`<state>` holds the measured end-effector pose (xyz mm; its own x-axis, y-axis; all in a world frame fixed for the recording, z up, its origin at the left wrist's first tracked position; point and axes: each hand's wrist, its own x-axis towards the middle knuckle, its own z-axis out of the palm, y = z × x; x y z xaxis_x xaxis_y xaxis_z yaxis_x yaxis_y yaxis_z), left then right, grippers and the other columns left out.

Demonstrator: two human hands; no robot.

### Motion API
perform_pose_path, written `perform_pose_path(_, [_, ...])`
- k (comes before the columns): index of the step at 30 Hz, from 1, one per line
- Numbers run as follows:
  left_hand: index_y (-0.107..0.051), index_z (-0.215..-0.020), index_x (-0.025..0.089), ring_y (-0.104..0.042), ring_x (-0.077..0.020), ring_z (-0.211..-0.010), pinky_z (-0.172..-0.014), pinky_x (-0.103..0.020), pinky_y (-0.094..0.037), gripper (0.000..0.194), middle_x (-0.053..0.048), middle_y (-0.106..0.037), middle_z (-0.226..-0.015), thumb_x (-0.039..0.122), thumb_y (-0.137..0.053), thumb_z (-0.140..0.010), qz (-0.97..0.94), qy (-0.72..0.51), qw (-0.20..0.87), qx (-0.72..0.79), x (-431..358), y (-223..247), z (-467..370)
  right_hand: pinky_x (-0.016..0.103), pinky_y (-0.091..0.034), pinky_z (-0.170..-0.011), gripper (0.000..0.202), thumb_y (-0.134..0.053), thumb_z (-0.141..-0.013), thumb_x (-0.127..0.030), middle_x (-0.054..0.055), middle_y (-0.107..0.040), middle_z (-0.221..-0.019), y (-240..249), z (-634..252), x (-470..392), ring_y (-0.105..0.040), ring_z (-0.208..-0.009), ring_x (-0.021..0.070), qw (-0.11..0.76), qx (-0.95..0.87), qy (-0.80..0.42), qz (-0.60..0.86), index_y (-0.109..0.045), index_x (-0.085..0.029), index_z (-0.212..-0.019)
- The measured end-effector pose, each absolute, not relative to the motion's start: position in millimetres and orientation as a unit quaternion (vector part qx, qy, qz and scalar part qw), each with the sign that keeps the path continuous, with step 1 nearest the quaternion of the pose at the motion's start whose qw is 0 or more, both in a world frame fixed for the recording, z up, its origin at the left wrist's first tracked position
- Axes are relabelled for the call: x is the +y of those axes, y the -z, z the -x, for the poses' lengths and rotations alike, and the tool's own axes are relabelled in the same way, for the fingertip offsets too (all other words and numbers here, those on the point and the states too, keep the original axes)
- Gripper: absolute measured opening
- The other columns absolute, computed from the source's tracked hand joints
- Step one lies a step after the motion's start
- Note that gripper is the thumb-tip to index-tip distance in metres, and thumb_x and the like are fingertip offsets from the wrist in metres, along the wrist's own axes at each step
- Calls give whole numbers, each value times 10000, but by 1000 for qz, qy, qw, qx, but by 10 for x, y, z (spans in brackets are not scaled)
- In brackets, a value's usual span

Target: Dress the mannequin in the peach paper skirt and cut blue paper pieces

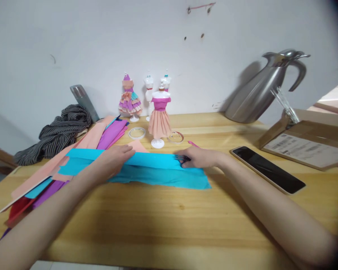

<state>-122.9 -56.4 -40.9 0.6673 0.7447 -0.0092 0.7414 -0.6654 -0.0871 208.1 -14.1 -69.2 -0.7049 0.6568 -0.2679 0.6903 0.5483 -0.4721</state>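
A strip of bright blue crepe paper (157, 174) lies across the middle of the wooden table, its upper part folded over. My left hand (115, 159) rests on the strip's left part, fingers extended and pointing right along the upper edge. At the right part, my right hand (194, 156) is closed around small black-handled scissors (183, 159), whose blades I cannot make out. Just beyond the strip stands a small dress form (160, 116) in a magenta top and pleated peach skirt. A peach paper piece (138, 146) shows behind the blue strip.
Layered coloured papers (87, 138) lie left, beside a striped cloth (59, 131) and a tilted flask (84, 101). Tape rolls (136, 133) and more dress forms (130, 98) stand behind. Rightward are a phone (267, 168), cardboard box (312, 140) and metal jug (259, 90).
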Motion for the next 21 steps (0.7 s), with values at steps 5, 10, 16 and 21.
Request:
perform_pose_path(5, [-552, -1153, 170, -575, -245, -1104, -937, -382, -453, 285, -128, -611, -1176, 218, -446, -892, 922, -26, 12, -385, -239, 533, 933, 262, -345, -656, 131, -553, -690, -177, -27, -479, -705, 690, -2087, -128, -474, -672, 136, 5, 877, 284, -387, -423, -188, -708])
perform_pose_path(10, [-298, -1444, 193, -234, -295, -1418, -1089, -481, -279, 526, -149, -283, -1532, 382, -342, -955, 943, 23, 26, -332, -297, 855, 648, 253, -349, -673, 167, -580, -668, -151, -44, -470, -676, 752, -2123, -83, -465, -661, 120, 14, 877, 312, -365, -418, -181, -686])
perform_pose_path(16, [-258, -1474, 199, -123, -305, -1450, -1126, -556, -137, 617, -138, -176, -1568, 524, -253, -949, 931, -59, -40, -357, -315, 1125, 641, 247, -343, -646, 190, -601, -667, -179, -47, -456, -666, 790, -2157, -38, -445, -650, 115, 8, 864, 345, -366, -412, -183, -682])
perform_pose_path(21, [-182, -1501, 201, -75, -235, -1462, -1166, -484, -97, 601, -97, -120, -1579, 478, -126, -971, 928, -9, -132, -347, -292, 1037, 861, 246, -329, -621, 195, -606, -665, -193, -48, -450, -670, 799, -2158, -33, -434, -650, 120, 5, 861, 352, -368, -412, -190, -684])
